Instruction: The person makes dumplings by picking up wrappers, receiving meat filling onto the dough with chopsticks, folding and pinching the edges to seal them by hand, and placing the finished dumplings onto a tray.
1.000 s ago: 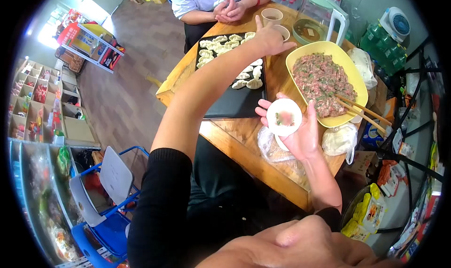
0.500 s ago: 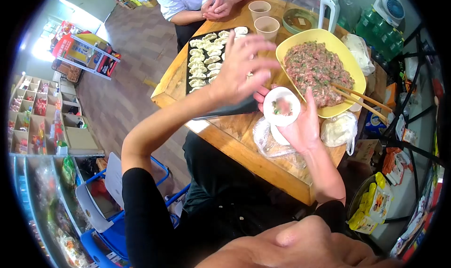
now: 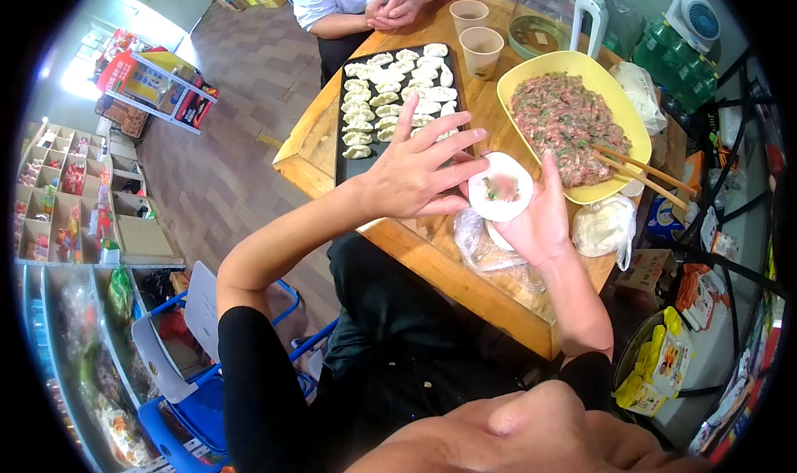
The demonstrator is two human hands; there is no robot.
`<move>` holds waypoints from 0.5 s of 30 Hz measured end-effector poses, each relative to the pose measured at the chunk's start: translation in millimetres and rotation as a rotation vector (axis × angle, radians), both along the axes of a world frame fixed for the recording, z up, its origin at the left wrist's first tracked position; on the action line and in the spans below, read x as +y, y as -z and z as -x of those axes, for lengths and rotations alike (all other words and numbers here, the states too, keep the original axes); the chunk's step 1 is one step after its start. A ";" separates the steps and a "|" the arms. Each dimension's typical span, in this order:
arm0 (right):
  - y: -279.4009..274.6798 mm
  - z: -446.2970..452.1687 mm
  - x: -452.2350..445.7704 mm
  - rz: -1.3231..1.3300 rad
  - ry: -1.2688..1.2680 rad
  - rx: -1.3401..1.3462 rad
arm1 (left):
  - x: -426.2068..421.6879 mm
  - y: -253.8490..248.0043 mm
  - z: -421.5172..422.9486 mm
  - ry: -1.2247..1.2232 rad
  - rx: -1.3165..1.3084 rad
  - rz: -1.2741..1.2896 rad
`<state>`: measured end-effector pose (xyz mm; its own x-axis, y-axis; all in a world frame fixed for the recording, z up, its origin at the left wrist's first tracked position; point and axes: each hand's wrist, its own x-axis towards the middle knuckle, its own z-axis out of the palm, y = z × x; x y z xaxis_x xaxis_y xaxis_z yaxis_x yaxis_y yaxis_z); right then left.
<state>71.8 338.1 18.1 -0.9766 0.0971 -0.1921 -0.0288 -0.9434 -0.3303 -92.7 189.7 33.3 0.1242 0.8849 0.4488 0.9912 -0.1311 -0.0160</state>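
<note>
A round white dumpling wrapper (image 3: 516,206) with a small heap of meat filling lies on the fingers of my right hand (image 3: 544,224), which is palm up with its thumb raised. My left hand (image 3: 415,170), back up and fingers spread, holds nothing; its fingertips are at the wrapper's left edge. Behind it, a black tray (image 3: 353,168) bears rows of folded dumplings (image 3: 357,116). To the right of the tray is a yellow bowl (image 3: 594,192) of minced meat (image 3: 569,124), with two chopsticks (image 3: 643,174) leaning in it.
Two paper cups (image 3: 481,54) and a lidded pitcher (image 3: 535,33) stand at the table's back. Across the table is a person with clasped hands (image 3: 394,8). Plastic bags (image 3: 604,226) lie near the bowl. Blue chairs (image 3: 195,407) and shelves (image 3: 75,199) are at the left.
My left hand has come back from the paper cups, over the tray, to the wrapper's left side, its fingers spread. My right hand still holds the filled wrapper in nearly the same place.
</note>
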 end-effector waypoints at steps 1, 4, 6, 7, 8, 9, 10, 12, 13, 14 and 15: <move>2.4 0.1 0.3 0.034 0.002 0.000 | -3.6 1.4 0.7 0.007 0.007 -0.007; 4.1 0.9 1.2 0.093 0.002 -0.007 | -13.0 4.1 2.6 0.016 0.018 -0.014; 4.0 1.5 1.6 0.120 0.005 -0.017 | -17.9 5.7 1.4 0.022 0.019 -0.012; 3.8 2.5 2.2 0.120 -0.003 -0.009 | -20.2 6.8 0.3 0.046 -0.001 -0.020; 4.3 2.4 2.2 0.121 -0.009 -0.004 | -22.0 8.4 -1.9 0.072 -0.023 -0.025; 7.3 2.2 3.6 0.123 -0.005 -0.007 | -22.6 10.0 -4.4 0.075 -0.026 -0.023; 11.4 1.7 5.2 0.181 -0.030 0.022 | -23.0 11.4 -7.9 0.099 -0.023 -0.035; 14.1 1.4 5.3 0.243 -0.050 0.046 | -24.0 15.3 -15.7 0.123 -0.018 -0.034; 9.6 2.5 3.2 0.224 -0.022 -0.007 | -24.0 17.8 -18.1 0.126 -0.023 -0.032; 7.5 3.1 2.2 0.204 0.004 -0.061 | -23.9 20.5 -20.1 0.125 -0.021 -0.026; 8.3 3.3 2.6 0.205 0.006 -0.065 | -23.3 23.0 -21.8 0.123 -0.019 -0.022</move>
<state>68.5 340.8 9.8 -0.9611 0.0552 -0.2707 -0.0195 -0.9910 -0.1327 -70.9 166.4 10.3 0.2230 0.8535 0.4709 0.9678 -0.2518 -0.0019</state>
